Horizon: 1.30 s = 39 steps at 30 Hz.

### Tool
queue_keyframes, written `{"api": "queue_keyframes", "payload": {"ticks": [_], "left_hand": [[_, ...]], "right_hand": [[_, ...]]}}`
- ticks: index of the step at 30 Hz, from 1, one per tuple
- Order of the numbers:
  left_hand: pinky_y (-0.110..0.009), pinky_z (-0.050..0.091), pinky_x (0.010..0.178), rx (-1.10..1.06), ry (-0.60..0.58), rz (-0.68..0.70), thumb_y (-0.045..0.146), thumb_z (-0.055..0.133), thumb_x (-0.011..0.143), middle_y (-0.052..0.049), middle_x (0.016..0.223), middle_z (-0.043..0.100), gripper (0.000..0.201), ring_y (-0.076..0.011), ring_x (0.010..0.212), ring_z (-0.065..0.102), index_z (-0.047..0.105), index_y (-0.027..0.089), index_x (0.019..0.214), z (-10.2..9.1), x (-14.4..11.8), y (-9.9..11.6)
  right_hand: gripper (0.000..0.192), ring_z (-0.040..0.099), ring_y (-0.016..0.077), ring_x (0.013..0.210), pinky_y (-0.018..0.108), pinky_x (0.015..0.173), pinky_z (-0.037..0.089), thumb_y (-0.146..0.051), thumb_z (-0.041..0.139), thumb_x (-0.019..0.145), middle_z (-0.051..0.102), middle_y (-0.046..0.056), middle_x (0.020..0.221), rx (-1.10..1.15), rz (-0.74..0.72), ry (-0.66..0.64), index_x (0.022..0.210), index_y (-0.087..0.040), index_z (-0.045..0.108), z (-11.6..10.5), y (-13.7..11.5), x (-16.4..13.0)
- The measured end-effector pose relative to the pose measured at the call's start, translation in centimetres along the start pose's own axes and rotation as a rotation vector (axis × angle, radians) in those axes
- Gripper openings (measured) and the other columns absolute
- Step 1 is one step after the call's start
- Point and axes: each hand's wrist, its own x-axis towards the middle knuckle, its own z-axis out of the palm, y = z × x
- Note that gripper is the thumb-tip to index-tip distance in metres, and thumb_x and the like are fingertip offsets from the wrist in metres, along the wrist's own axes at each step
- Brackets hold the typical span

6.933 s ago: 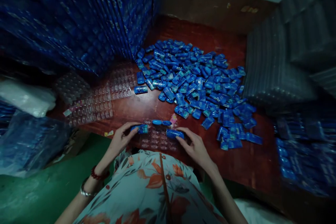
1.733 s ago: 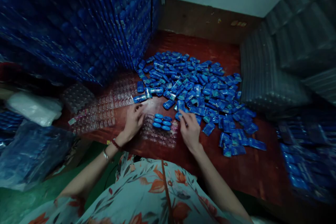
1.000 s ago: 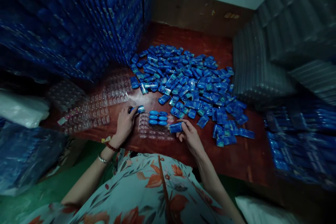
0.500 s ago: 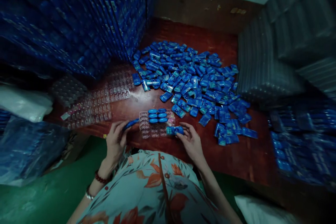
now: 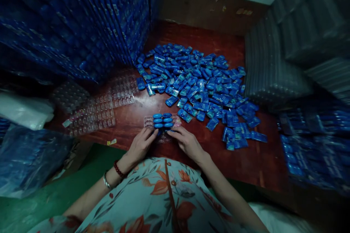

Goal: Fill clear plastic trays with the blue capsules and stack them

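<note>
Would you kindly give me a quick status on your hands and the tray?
Left hand and right hand press on clear tray, fingers down. Six blue packs seated in it. Loose blue pile lies behind, apart.

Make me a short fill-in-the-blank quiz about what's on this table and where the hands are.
1. Both hands, left hand and right hand, rest on the clear ____ tray.
2. The loose packets heaped on the table are ____ in colour.
3. The wrist with the bracelets is the ____ one.

Missing words: plastic; blue; left
</note>
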Motion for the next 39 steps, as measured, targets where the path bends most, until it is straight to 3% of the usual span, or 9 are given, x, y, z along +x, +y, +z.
{"api": "queue_keyframes", "payload": {"ticks": [7, 15, 21, 24, 28, 32, 34, 37, 39], "left_hand": [[-0.031, 0.051, 0.072, -0.001, -0.070, 0.073, 0.010, 0.036, 0.092, -0.012, 0.099, 0.058, 0.044, -0.0191, 0.087, 0.053, 0.040, 0.018, 0.134, -1.4, 1.0, -0.6], [-0.032, 0.050, 0.071, 0.059, -0.021, 0.040, 0.011, 0.034, 0.092, -0.013, 0.098, 0.057, 0.040, -0.0199, 0.087, 0.051, 0.043, 0.017, 0.130, -0.1, 0.8, -0.4], [-0.035, 0.050, 0.075, 0.095, -0.188, 0.106, 0.014, 0.033, 0.093, -0.013, 0.100, 0.057, 0.031, -0.0210, 0.089, 0.051, 0.053, 0.012, 0.117, 0.4, 2.7, -0.2], [-0.034, 0.049, 0.074, 0.135, -0.190, 0.140, 0.013, 0.034, 0.092, -0.013, 0.100, 0.058, 0.032, -0.0208, 0.088, 0.052, 0.054, 0.012, 0.117, 0.5, 2.8, -0.3], [-0.034, 0.047, 0.076, 0.058, -0.055, 0.103, 0.020, 0.042, 0.092, -0.011, 0.110, 0.057, 0.032, -0.0198, 0.091, 0.052, 0.054, 0.021, 0.121, 0.1, 3.2, -1.4], [-0.032, 0.046, 0.081, -0.153, 0.076, -0.217, 0.030, 0.039, 0.094, -0.010, 0.101, 0.059, 0.029, -0.0182, 0.093, 0.055, 0.062, 0.017, 0.106, 0.2, 7.0, -3.6], [-0.031, 0.045, 0.079, -0.157, -0.029, -0.355, 0.035, 0.041, 0.093, -0.009, 0.093, 0.062, 0.031, -0.0187, 0.087, 0.056, 0.064, 0.014, 0.097, 0.8, 10.2, -4.9], [-0.032, 0.045, 0.074, -0.039, -0.338, -0.447, 0.049, 0.055, 0.083, -0.010, 0.086, 0.064, 0.038, -0.0227, 0.082, 0.059, 0.064, 0.012, 0.087, 2.4, 14.9, -5.8], [-0.033, 0.045, 0.076, 0.042, -0.437, -0.449, 0.049, 0.065, 0.074, -0.013, 0.090, 0.064, 0.040, -0.0269, 0.088, 0.059, 0.063, 0.011, 0.086, 3.5, 17.0, -5.6]], "right_hand": [[0.048, 0.059, 0.0185, 0.095, 0.030, 0.079, 0.054, 0.003, 0.040, 0.079, 0.062, 0.010, 0.099, -0.096, -0.021, -0.070, 0.117, -0.018, 0.059, -0.1, -1.2, 0.6], [0.043, 0.059, 0.0169, 0.088, 0.027, 0.074, 0.053, 0.002, 0.044, 0.079, 0.061, 0.008, 0.096, -0.102, 0.130, -0.122, 0.110, -0.020, 0.063, -0.1, -2.5, 1.1], [0.042, 0.057, 0.0168, 0.091, 0.027, 0.074, 0.049, 0.000, 0.045, 0.082, 0.060, 0.007, 0.102, -0.271, 0.239, -0.229, 0.114, -0.023, 0.061, -0.1, -3.1, 3.1], [0.038, 0.056, 0.0192, 0.091, 0.031, 0.076, 0.047, -0.005, 0.043, 0.087, 0.061, 0.009, 0.099, -0.409, 0.202, -0.128, 0.117, -0.020, 0.060, 1.1, -2.9, 2.4], [0.043, 0.054, 0.0193, 0.100, 0.032, 0.081, 0.046, -0.006, 0.039, 0.089, 0.058, 0.011, 0.112, -0.377, 0.119, 0.140, 0.126, -0.021, 0.054, 2.8, -1.8, 0.0], [0.038, 0.056, 0.0152, 0.101, 0.028, 0.085, 0.047, -0.012, 0.036, 0.092, 0.055, 0.009, 0.112, -0.178, 0.273, 0.429, 0.123, -0.022, 0.057, 2.0, 0.2, -0.7], [0.032, 0.057, 0.0166, 0.094, 0.030, 0.085, 0.047, -0.018, 0.038, 0.093, 0.059, 0.008, 0.100, -0.182, 0.422, 0.474, 0.115, -0.021, 0.062, 0.6, 1.7, 0.3], [0.027, 0.056, 0.0209, 0.095, 0.034, 0.085, 0.046, -0.021, 0.044, 0.091, 0.062, 0.008, 0.098, -0.299, 0.520, 0.226, 0.109, -0.019, 0.064, -1.6, 3.9, 2.6], [0.030, 0.055, 0.0226, 0.099, 0.034, 0.084, 0.045, -0.019, 0.047, 0.089, 0.062, 0.008, 0.105, -0.389, 0.507, -0.011, 0.117, -0.020, 0.060, -2.6, 4.8, 3.9]]}}
